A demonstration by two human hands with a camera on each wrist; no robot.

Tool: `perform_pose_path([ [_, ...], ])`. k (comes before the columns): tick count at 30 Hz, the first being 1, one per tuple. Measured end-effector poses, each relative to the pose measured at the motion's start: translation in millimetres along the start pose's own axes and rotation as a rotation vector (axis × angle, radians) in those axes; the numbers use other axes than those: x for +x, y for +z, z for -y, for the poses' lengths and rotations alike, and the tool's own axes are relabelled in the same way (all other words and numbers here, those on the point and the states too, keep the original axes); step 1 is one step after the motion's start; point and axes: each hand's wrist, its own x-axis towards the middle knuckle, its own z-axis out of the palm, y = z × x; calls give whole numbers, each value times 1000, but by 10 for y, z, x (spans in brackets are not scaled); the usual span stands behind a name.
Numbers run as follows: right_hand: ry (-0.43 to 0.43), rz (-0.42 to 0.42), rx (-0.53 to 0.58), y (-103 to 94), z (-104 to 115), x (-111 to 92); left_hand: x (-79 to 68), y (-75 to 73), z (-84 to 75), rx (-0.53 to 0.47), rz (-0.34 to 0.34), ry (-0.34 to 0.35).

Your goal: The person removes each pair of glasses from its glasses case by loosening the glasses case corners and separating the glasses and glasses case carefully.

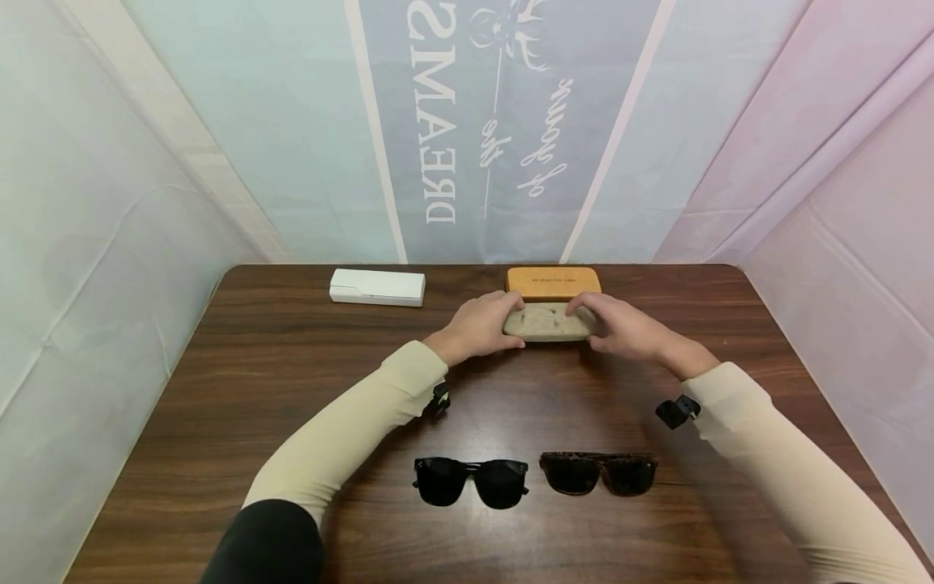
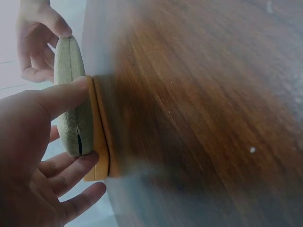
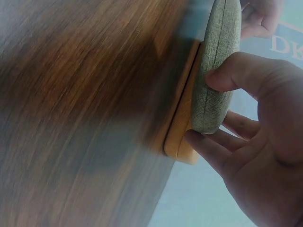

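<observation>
A grey-beige, fabric-covered glasses case (image 1: 549, 323) is held between both hands in front of an orange glasses case (image 1: 553, 282). My left hand (image 1: 481, 324) grips its left end, thumb on the near side and fingers round the end. The right hand (image 1: 626, 327) grips the other end the same way. In the left wrist view the fabric case (image 2: 70, 125) shows a seam along its edge, with the orange case (image 2: 100, 137) right beside it. The right wrist view shows the right thumb pressed against the side of the fabric case (image 3: 218, 61).
A white glasses case (image 1: 377, 288) lies at the back left of the wooden table (image 1: 292, 389). Nearer the front lie black sunglasses (image 1: 470, 483) and, to their right, tortoiseshell sunglasses (image 1: 600, 474). A printed cloth (image 1: 503, 162) hangs behind the table's back edge.
</observation>
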Motion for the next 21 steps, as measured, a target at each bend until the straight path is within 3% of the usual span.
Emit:
perform_pose_path([
  [12, 19, -4, -23, 39, -124, -26, 137, 121, -53, 19, 47, -6],
  [21, 2, 1, -16, 69, -174, -28, 156, 152, -53, 48, 28, 7],
])
